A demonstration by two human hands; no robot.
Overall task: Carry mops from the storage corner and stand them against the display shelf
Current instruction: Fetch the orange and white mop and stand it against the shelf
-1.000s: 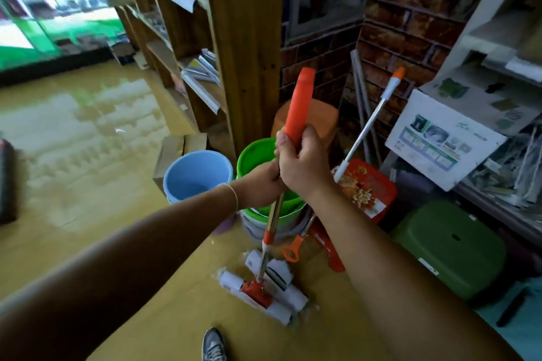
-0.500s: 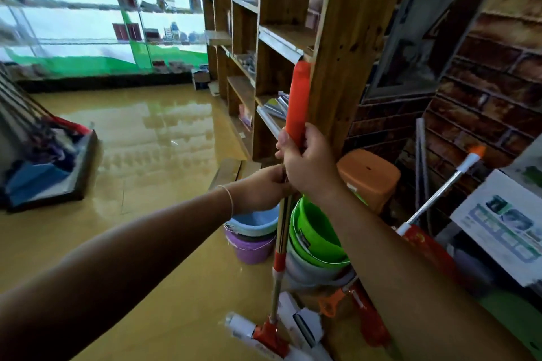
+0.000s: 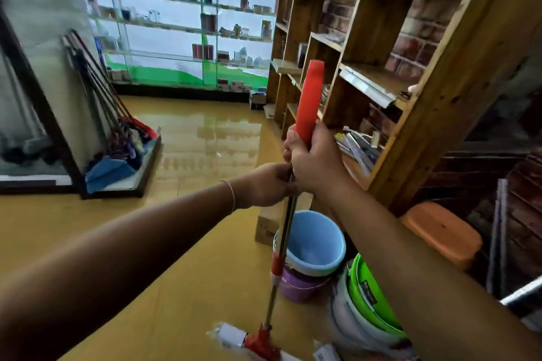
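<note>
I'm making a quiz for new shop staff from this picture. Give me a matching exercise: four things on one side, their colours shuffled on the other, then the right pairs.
Things:
1. mop handle grip
2. top bucket of the stack by the wooden shelf
3. plastic stool
4. tilted bucket beside the right forearm

Colours:
A. green
B. orange
C. red
D. light blue

Pairs: 1-C, 2-D, 3-B, 4-A
</note>
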